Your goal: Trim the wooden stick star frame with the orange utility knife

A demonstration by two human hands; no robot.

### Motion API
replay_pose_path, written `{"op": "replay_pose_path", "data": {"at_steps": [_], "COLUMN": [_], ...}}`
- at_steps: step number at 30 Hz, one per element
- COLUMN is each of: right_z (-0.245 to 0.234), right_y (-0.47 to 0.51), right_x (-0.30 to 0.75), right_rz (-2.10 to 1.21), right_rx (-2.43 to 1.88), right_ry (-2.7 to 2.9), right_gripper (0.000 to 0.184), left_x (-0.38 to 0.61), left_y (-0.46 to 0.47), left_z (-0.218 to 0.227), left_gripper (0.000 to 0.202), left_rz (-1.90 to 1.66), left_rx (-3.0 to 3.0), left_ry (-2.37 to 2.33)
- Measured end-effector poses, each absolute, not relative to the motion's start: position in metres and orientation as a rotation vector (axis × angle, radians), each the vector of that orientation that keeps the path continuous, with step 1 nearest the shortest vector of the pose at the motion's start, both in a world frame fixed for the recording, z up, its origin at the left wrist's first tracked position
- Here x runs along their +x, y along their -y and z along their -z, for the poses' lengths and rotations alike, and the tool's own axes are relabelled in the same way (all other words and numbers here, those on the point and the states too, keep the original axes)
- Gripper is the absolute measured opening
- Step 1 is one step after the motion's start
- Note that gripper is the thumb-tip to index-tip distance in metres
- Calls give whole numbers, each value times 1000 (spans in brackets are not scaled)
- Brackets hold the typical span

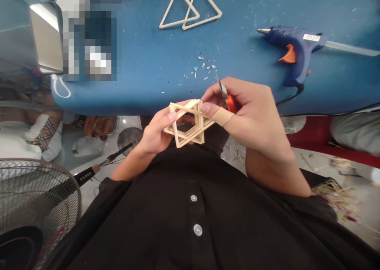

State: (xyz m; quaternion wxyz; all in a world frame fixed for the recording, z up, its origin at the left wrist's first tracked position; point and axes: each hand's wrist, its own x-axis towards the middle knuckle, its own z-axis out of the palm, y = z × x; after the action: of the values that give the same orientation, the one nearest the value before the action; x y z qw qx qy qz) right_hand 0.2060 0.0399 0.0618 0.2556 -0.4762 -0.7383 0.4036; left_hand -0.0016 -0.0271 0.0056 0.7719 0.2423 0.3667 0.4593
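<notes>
My left hand (158, 131) is closed around the left side of a star-shaped frame (190, 137) made of stacked thin wooden sticks, its thumb on the near-left corner. Tucked in my right hand (252, 117) is an orange-handled knife (230, 103), its thin metal blade pointing up and away over the table edge. The right thumb, wrapped in a tan bandage (223, 116), presses on the frame's right upper corner. Part of the knife's handle is hidden by the fingers. On the blue table lie two overlapping wooden stick triangles (175, 24), beyond my hands.
A blue glue gun (303, 52) with an orange trigger and a clear glue stick lies at the right; its cord runs off the edge. White scraps (203, 65) dot the blue table (142, 64). A phone-like mirrored object (47, 36) stands left. A fan (38, 206) is at lower left.
</notes>
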Motion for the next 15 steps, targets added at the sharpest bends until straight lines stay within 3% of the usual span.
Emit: {"op": "replay_pose_path", "data": {"at_steps": [7, 15], "right_z": [-54, -45], "right_y": [-43, -52], "right_x": [198, 195], "right_rz": [-1148, -1109], "right_rx": [-1281, -1296], "right_ry": [1846, 1681], "right_gripper": [20, 21], "left_x": [-6, -2], "left_y": [24, 28], "left_z": [-8, 3], "left_gripper": [75, 57], "left_rz": [-918, -1039], "left_rx": [472, 398], "left_ry": [-778, -821]}}
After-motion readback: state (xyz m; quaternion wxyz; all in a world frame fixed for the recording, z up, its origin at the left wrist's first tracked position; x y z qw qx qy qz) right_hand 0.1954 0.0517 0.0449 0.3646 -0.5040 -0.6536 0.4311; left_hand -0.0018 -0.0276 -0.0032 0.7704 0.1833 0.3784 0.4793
